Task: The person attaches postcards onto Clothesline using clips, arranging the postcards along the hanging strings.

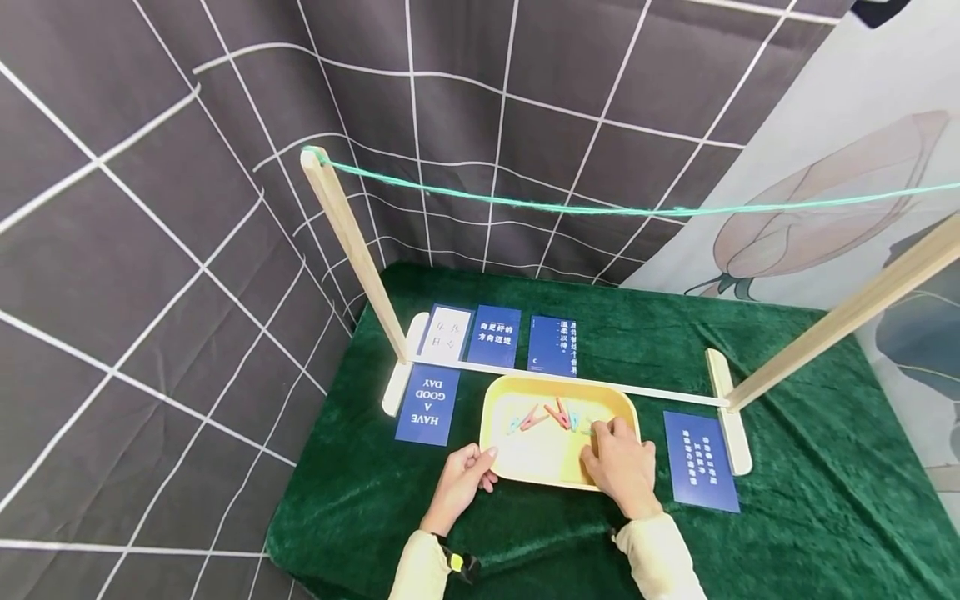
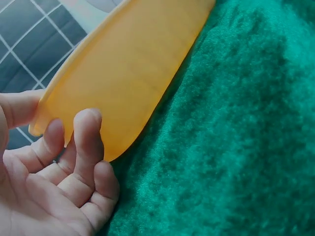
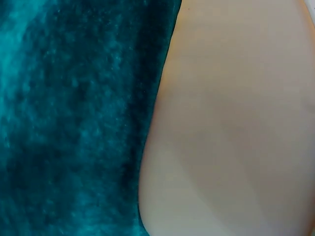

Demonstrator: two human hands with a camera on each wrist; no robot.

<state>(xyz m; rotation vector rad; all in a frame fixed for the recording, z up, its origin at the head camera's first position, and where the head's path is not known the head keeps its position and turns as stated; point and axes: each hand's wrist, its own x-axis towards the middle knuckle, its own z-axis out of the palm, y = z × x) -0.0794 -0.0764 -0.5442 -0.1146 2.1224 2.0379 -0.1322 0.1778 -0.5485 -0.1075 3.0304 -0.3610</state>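
A shallow yellow tray (image 1: 517,471) rests on green cloth. At its near left corner my left hand (image 1: 460,479) pinches the rim, thumb over the edge and bent fingers against the outer wall, as the left wrist view shows around the tray wall (image 2: 133,64). My right hand (image 1: 624,462) reaches into the tray's right side, fingers bent down beside a pale clothespin (image 1: 587,427); whether they grip it is hidden. Left of it lie a red clothespin (image 1: 557,413), a blue clothespin (image 1: 574,420) and a pink one (image 1: 532,417). The right wrist view shows the tray wall (image 3: 221,113), no fingers.
A green string (image 1: 585,209) spans two wooden posts, the left post (image 1: 360,258) and right post (image 1: 840,321), joined low by a white bar (image 1: 667,393) behind the tray. Blue cards lie around, including a left card (image 1: 427,404) and a right card (image 1: 701,462).
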